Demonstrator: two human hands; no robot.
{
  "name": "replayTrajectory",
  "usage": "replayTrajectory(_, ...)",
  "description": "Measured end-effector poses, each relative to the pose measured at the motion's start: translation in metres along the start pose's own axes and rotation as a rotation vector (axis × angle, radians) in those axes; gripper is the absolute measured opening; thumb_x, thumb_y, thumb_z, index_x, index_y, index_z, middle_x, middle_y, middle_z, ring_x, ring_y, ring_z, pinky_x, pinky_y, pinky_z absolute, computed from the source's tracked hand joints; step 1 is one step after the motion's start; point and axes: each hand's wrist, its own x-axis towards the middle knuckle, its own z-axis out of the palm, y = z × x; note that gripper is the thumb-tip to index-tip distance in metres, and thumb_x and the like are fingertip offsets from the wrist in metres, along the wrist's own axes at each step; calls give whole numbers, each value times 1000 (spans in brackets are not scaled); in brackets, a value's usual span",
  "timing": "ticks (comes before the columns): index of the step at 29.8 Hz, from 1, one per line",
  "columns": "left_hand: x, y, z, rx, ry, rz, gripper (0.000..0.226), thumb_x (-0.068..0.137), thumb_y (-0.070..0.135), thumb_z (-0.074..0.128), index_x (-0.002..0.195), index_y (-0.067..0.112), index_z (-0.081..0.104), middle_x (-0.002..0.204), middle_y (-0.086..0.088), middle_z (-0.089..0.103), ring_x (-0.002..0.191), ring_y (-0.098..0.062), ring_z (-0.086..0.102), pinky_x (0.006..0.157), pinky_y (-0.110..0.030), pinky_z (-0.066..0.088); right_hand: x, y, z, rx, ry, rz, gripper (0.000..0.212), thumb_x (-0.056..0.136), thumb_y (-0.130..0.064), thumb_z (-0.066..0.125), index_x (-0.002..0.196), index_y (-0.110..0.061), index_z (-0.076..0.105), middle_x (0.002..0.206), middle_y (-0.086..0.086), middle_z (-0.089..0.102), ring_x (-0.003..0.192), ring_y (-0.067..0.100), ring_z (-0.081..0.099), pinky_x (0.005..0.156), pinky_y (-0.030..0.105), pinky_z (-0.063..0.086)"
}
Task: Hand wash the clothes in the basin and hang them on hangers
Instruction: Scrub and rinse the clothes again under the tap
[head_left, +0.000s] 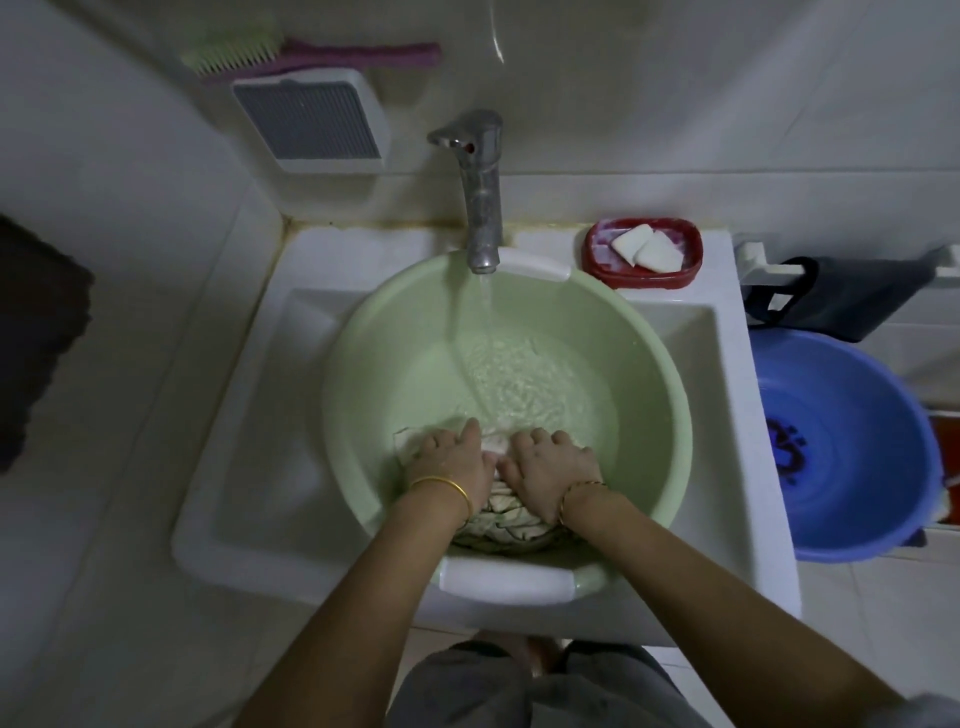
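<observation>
Both hands are down in the green basin (363, 364): the left hand (453, 458) and right hand (551, 465) curl side by side onto the patterned cloth (511, 525) bunched under the palms. Soaked, it looks limp, heavy and slippery (tap running just beyond the fingertips); best gathered in fistfuls.

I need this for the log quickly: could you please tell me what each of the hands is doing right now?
Left hand: fingers curled, gripping the cloth.
Right hand: fingers curled, gripping the same cloth.
</observation>
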Motion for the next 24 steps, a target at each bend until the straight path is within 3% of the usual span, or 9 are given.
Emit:
replayTrajectory(6,5,-1,3,56,28,24,43,100,37,31,137,14,36,140,-20,40,129,-35,36,106,-38,29,-1,1,3,50,55,13,49,99,-49,24,129,-15,43,134,9,46,122,29,43,92,44,40)
replayTrajectory(24,5,-4,0,63,11,110,44,101,36,29,133,8,40,138,-21,43,128,-35,40,104,-39,31,-6,-5,-5,75,35,90,50,97,-49,26,128,-14,45,134,9,48,122,30,43,95,45,36)
